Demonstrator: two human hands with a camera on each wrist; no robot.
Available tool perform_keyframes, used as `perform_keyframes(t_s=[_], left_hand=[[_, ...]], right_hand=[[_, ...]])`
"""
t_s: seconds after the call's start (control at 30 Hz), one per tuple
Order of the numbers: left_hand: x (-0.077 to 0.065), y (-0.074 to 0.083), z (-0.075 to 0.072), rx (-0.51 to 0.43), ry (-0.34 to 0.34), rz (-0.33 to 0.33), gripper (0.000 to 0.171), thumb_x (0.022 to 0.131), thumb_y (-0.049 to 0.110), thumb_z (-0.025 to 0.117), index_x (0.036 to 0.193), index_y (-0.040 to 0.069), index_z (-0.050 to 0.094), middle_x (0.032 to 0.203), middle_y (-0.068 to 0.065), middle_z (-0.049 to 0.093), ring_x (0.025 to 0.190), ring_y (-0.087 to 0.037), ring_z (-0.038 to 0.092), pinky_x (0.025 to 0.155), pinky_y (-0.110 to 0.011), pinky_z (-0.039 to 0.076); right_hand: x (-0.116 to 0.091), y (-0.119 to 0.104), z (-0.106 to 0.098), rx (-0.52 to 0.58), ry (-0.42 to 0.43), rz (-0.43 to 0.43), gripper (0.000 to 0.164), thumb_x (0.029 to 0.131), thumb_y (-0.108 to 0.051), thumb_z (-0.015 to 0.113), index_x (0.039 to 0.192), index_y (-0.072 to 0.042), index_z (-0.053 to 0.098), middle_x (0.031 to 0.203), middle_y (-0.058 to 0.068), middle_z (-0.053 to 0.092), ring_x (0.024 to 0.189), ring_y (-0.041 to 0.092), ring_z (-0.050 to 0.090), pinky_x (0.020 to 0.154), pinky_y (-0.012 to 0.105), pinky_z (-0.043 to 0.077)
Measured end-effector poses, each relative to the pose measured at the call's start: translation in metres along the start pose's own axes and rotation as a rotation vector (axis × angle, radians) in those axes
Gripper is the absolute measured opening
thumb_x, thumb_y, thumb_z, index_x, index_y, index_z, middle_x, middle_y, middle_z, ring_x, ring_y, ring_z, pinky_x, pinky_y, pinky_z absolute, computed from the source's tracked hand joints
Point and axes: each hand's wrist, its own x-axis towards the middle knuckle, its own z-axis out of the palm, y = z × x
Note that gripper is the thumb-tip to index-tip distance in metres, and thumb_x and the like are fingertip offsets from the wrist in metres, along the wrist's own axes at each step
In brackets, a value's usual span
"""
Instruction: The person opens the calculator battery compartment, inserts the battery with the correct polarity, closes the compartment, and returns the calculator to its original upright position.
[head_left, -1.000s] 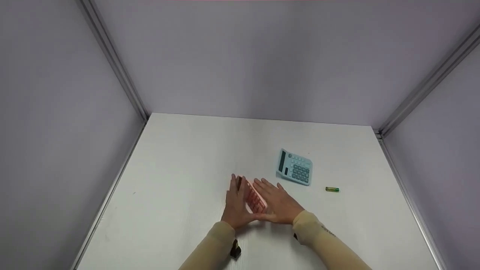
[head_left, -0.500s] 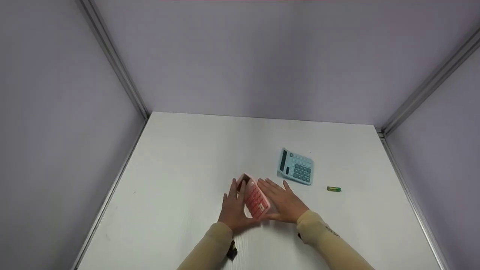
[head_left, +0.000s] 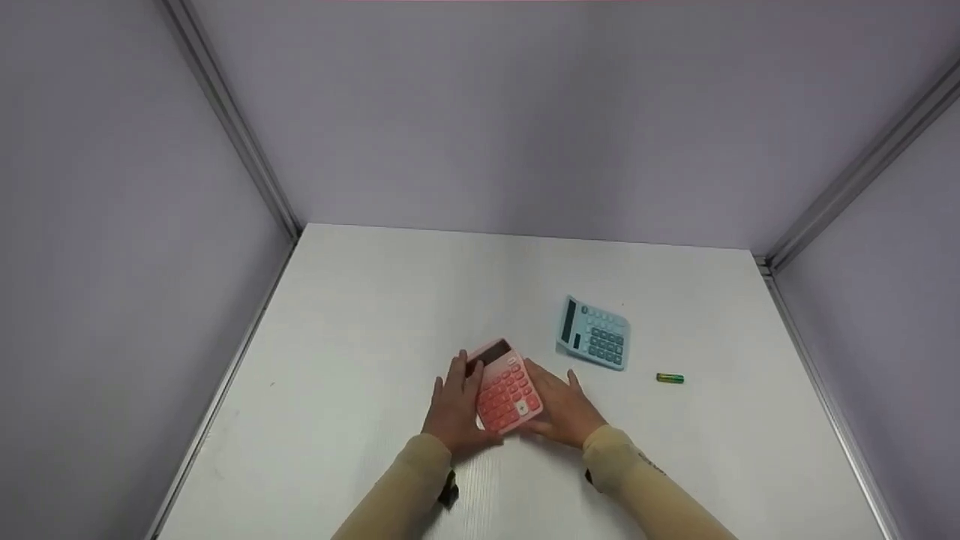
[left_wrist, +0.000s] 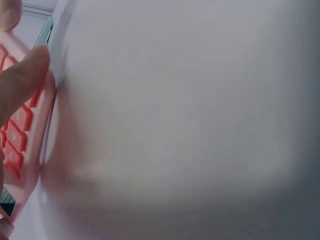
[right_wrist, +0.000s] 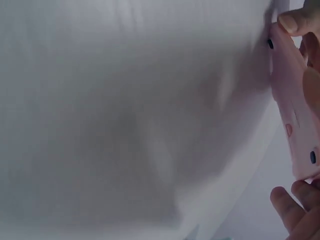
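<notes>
A pink calculator (head_left: 508, 390) with red keys is held between both hands, its keyed face turned up toward the head camera. On its left side my left hand (head_left: 455, 409) grips it, fingers by the dark display and thumb along the near edge. My right hand (head_left: 566, 406) holds the right side, thumb near the lower corner; part of this hand is behind the calculator. In the left wrist view a thumb lies across the keys of the pink calculator (left_wrist: 20, 137). The right wrist view shows the calculator's underside (right_wrist: 295, 112) with dark feet and fingers around it.
A light blue calculator (head_left: 596, 334) lies on the white table (head_left: 360, 330) beyond the right hand. To its right is a green battery (head_left: 670, 378). Grey panels (head_left: 480, 112) enclose the table at the back and both sides.
The pink calculator has turned from a steep, edge-on tilt to showing its face and display. My left hand has shifted slightly left. The blue calculator and battery stay put.
</notes>
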Motion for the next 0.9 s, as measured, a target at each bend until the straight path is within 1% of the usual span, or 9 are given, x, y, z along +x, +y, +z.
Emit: perform_keyframes(t_s=[0.1, 0.27, 0.33, 0.47, 0.7, 0.83, 0.9], left_hand=[[0.003, -0.007, -0.011, 0.016, -0.051, 0.013, 0.137, 0.051, 0.067, 0.084, 0.156, 0.019, 0.01, 0.161, -0.005, -0.008, 0.147, -0.025, -0.001, 0.116, -0.053, 0.015], [0.009, -0.015, -0.025, 0.075, -0.131, 0.037, 0.135, 0.052, 0.07, 0.081, 0.156, 0.017, 0.012, 0.162, -0.005, -0.007, 0.147, -0.024, -0.004, 0.114, -0.056, 0.017], [0.01, -0.017, -0.029, 0.093, -0.152, 0.046, 0.134, 0.053, 0.07, 0.081, 0.156, 0.016, 0.015, 0.162, -0.007, -0.005, 0.147, -0.025, -0.003, 0.113, -0.057, 0.018], [0.011, -0.022, -0.034, 0.098, -0.171, 0.062, 0.129, 0.054, 0.067, 0.082, 0.154, 0.014, 0.021, 0.161, -0.01, -0.002, 0.147, -0.028, -0.001, 0.114, -0.056, 0.018], [0.01, -0.03, -0.037, 0.144, -0.172, 0.084, 0.124, 0.056, 0.071, 0.078, 0.153, 0.014, 0.026, 0.161, -0.011, -0.004, 0.147, -0.03, -0.002, 0.114, -0.056, 0.016], [0.009, -0.034, -0.036, 0.159, -0.149, 0.088, 0.121, 0.059, 0.072, 0.076, 0.153, 0.013, 0.027, 0.161, -0.013, -0.003, 0.147, -0.032, 0.0, 0.113, -0.059, 0.018], [0.009, -0.036, -0.036, 0.162, -0.14, 0.076, 0.119, 0.06, 0.071, 0.076, 0.152, 0.012, 0.028, 0.161, -0.014, -0.002, 0.147, -0.033, 0.001, 0.112, -0.059, 0.019]], right_hand=[[0.004, -0.003, 0.007, 0.039, -0.045, 0.073, 0.106, 0.077, -0.063, 0.068, 0.156, -0.022, 0.01, 0.157, -0.002, 0.025, 0.142, 0.02, 0.028, 0.11, 0.064, 0.015], [0.01, -0.004, 0.019, 0.145, -0.109, 0.175, 0.106, 0.078, -0.058, 0.071, 0.156, -0.022, 0.009, 0.159, -0.001, 0.02, 0.144, 0.021, 0.022, 0.114, 0.06, 0.008], [0.013, -0.005, 0.024, 0.18, -0.14, 0.215, 0.106, 0.079, -0.058, 0.071, 0.156, -0.024, 0.007, 0.159, -0.003, 0.017, 0.145, 0.02, 0.018, 0.115, 0.057, 0.005], [0.017, -0.009, 0.03, 0.191, -0.192, 0.258, 0.102, 0.081, -0.06, 0.066, 0.156, -0.025, 0.005, 0.16, -0.004, 0.014, 0.146, 0.018, 0.014, 0.116, 0.054, 0.005], [0.023, -0.013, 0.033, 0.152, -0.203, 0.25, 0.098, 0.083, -0.06, 0.063, 0.156, -0.024, 0.009, 0.159, -0.004, 0.017, 0.146, 0.018, 0.014, 0.116, 0.055, 0.006], [0.025, -0.013, 0.035, 0.133, -0.189, 0.242, 0.096, 0.084, -0.062, 0.062, 0.156, -0.024, 0.011, 0.159, -0.003, 0.019, 0.146, 0.019, 0.015, 0.116, 0.055, 0.005], [0.027, -0.013, 0.037, 0.135, -0.184, 0.244, 0.096, 0.084, -0.062, 0.062, 0.156, -0.024, 0.011, 0.159, -0.002, 0.019, 0.146, 0.019, 0.015, 0.116, 0.055, 0.004]])
